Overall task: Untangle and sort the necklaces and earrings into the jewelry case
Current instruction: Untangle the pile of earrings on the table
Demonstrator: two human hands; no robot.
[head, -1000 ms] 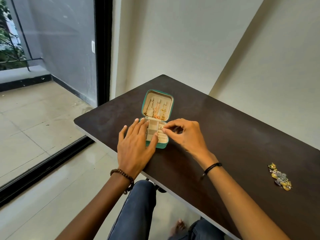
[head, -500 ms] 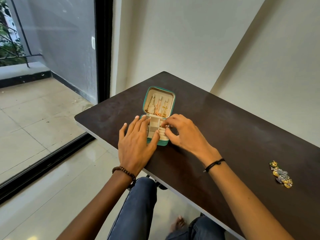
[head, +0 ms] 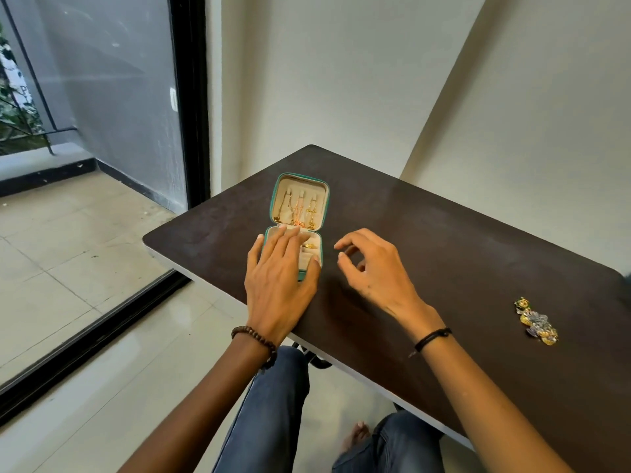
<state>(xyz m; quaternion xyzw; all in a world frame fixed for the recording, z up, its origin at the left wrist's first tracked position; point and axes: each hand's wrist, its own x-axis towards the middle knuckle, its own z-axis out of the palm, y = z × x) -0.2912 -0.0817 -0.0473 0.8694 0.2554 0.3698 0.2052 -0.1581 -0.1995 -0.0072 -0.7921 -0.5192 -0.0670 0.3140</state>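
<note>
Matt dark table (head: 444, 254), glossy floor tiles (head: 68, 268)

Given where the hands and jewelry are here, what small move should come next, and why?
Probably the right hand reaching right to the earring pile: it hovers empty beside the jewelry case, which the left hand rests on, and those earrings lie outside it.

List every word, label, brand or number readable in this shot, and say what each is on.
No text can be read.
jewelry case: no brand or label shows.
white panel outside the glass, far left: dark marks, too blurred to read.
</note>
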